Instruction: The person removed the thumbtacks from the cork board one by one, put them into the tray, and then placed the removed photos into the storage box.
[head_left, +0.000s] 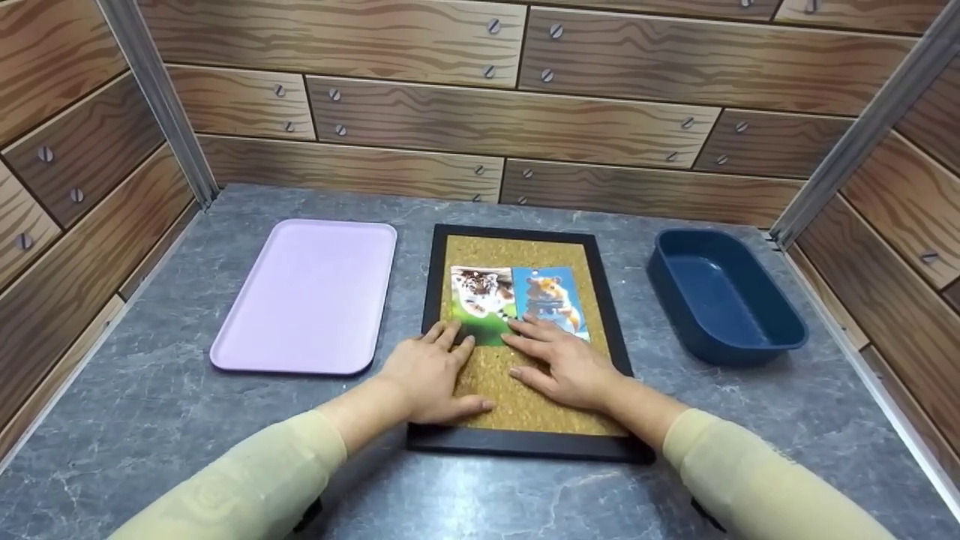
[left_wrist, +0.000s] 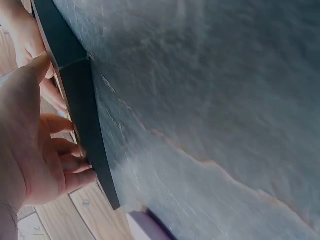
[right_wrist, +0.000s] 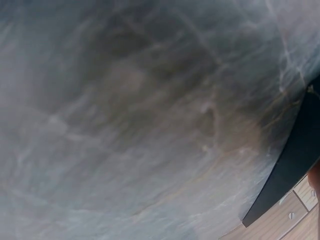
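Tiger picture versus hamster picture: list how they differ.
The tiger picture is on the left, the hamster picture on the right. The tiger picture is green along its lower part; the hamster picture has a mostly blue background. Both lie side by side on the cork board.

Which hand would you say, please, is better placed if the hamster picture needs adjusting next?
Probably the right hand: its fingers overlap the lower left of the hamster picture, while the left hand is across at the tiger picture.
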